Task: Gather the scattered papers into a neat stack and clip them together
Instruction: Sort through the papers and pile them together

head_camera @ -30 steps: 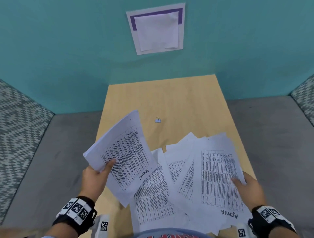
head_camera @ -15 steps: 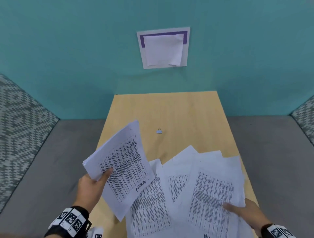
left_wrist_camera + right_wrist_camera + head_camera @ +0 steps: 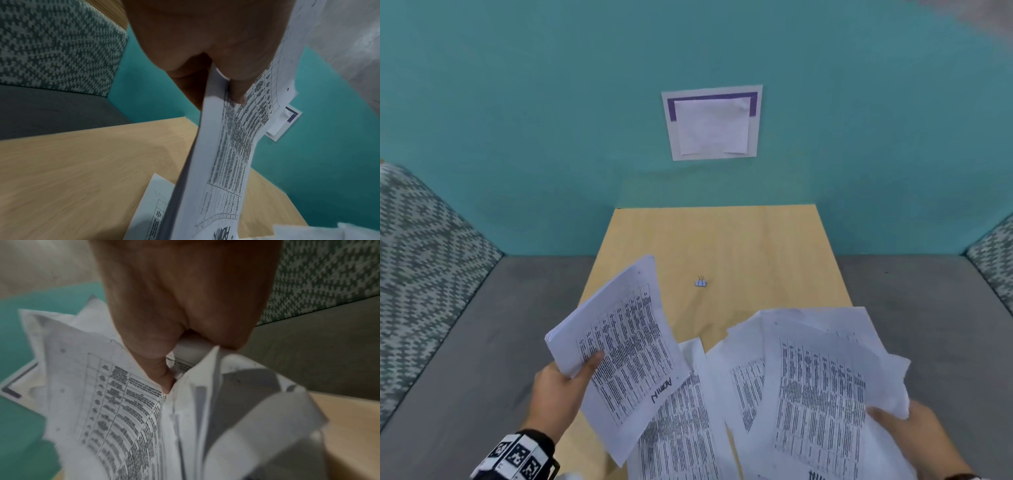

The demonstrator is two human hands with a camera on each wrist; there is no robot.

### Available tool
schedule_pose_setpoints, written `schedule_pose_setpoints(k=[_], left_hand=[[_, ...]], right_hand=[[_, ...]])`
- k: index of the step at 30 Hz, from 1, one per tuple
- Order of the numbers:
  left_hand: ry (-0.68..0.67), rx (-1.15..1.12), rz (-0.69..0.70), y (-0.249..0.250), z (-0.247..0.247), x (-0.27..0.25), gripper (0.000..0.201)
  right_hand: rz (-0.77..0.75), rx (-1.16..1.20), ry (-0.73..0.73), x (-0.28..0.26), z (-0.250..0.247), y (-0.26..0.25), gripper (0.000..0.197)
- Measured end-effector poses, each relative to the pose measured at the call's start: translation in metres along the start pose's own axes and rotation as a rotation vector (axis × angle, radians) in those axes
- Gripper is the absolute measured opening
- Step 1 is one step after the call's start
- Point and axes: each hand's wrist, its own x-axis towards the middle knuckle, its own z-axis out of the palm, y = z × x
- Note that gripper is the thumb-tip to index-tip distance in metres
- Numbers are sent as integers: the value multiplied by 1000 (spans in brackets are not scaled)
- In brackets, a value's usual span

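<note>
My left hand (image 3: 565, 387) grips a thin stack of printed papers (image 3: 625, 346) by its left edge and holds it tilted above the wooden table (image 3: 739, 246); the thumb (image 3: 238, 91) lies on the top sheet (image 3: 228, 154). At the lower right my right hand (image 3: 907, 431) grips a loose bundle of several sheets (image 3: 822, 383), lifted and fanned; in the right wrist view the thumb (image 3: 162, 376) pinches the crumpled sheets (image 3: 127, 410). More printed sheets (image 3: 681, 421) lie on the table between my hands. A small blue binder clip (image 3: 701, 282) sits alone mid-table.
A teal wall (image 3: 551, 120) stands behind the table with a white and purple paper (image 3: 711, 122) stuck on it. Grey seats (image 3: 465, 342) with patterned backrests (image 3: 421, 246) flank the table on both sides.
My right hand has closed on the sheets at the right and raised them off the table, crumpling them. The left hand keeps its stack in about the same place.
</note>
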Motion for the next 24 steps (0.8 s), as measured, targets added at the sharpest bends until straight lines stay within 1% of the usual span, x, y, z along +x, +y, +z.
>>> schedule_pose_setpoints(k=[3, 5, 6, 10, 13, 17, 21, 24], left_hand=[[3, 31, -5, -2, -2, 5, 32], [-7, 61, 12, 1, -5, 10, 31], [-16, 85, 25, 2, -7, 13, 29], [-58, 182, 78, 14, -14, 25, 20], [-75, 220, 69, 20, -16, 36, 19], [-110, 263, 65, 28, -12, 39, 19], [-146, 331, 72, 25, -10, 34, 23], [-158, 344, 49, 19, -9, 30, 24]], right_hand=[[-4, 68, 18, -1, -18, -18, 26], [-22, 142, 8, -6, -28, -36, 13], [-39, 179, -2, -9, -31, -45, 11], [-104, 235, -4, -19, -36, -76, 9], [-111, 204, -15, -24, -40, -95, 10], [-95, 156, -2, -21, -46, -104, 11], [-135, -95, -1, -19, -44, -108, 13], [-167, -128, 42, -17, -40, -110, 17]])
